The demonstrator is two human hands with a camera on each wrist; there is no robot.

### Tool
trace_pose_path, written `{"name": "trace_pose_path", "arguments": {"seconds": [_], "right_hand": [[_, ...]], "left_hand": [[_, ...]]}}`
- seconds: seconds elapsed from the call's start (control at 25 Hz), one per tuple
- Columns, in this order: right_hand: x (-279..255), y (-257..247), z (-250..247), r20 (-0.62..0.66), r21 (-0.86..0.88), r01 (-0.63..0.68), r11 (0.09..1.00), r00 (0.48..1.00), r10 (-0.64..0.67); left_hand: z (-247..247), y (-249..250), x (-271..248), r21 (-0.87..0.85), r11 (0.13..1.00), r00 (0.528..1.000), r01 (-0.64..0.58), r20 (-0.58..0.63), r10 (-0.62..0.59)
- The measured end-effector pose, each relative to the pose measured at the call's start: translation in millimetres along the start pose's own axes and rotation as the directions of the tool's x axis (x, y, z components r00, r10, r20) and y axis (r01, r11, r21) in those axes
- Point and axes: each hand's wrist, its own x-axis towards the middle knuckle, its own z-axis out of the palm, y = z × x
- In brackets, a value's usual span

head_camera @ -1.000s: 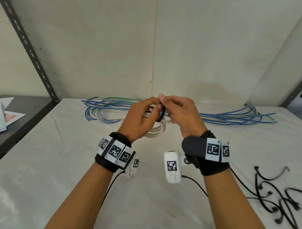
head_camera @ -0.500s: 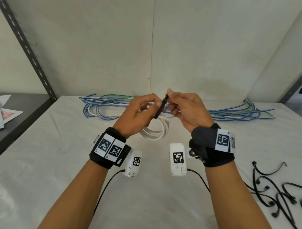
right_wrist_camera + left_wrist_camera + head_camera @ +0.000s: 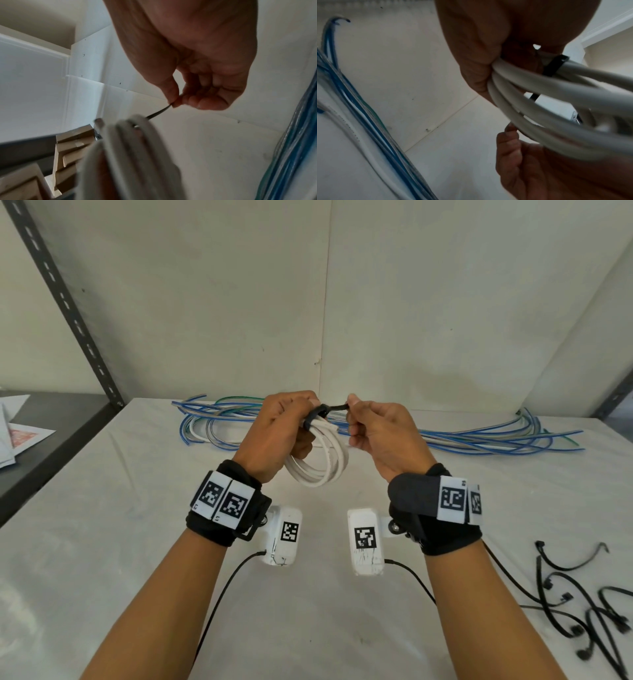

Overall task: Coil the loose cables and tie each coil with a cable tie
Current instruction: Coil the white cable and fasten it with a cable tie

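A coil of white cable [image 3: 320, 463] hangs above the table, held at its top by my left hand [image 3: 284, 429], whose fingers curl round the strands [image 3: 513, 86]. A black cable tie [image 3: 317, 417] is looped round the top of the coil [image 3: 553, 66]. My right hand [image 3: 371, 429] pinches the tie's free tail [image 3: 159, 112] between thumb and forefinger and holds it taut to the right of the coil [image 3: 130, 155].
A long bundle of loose blue, white and green cables [image 3: 479, 438] lies along the back of the white table [image 3: 102, 542]. Several spare black cable ties [image 3: 582, 601] lie at the right front. A dark shelf with papers [image 3: 20, 436] stands at the left.
The hands have drawn apart: the right hand has pulled the tie's tail to the right, and the loop now sits tight round the coil. The coil has risen off the table.
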Motion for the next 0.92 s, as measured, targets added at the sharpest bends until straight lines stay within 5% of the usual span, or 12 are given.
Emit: {"name": "trace_pose_path", "arguments": {"seconds": [0.16,0.28,0.44,0.64,0.92], "right_hand": [[-4,-1,6,0.150,-0.249,0.161,0.955,0.981,-0.126],[-10,-6,13,0.199,-0.234,0.431,0.872,0.899,-0.391],[-17,-13,14,0.265,-0.233,0.550,0.802,0.830,-0.491],[-20,-16,6,0.333,-0.304,0.573,0.761,0.813,-0.478],[-27,-17,14,0.341,-0.095,0.314,0.945,0.902,-0.266]], "left_hand": [[-2,3,0,0.017,1.000,0.999,-0.008,0.035,0.007],[-2,0,-1,0.032,0.999,0.999,0.030,0.035,-0.031],[-5,-3,0,0.005,0.999,0.998,0.049,0.033,-0.049],[-11,-3,3,-0.070,0.993,0.994,0.092,-0.054,-0.095],[-7,0,1,-0.231,0.964,0.990,0.129,-0.023,-0.138]]}}
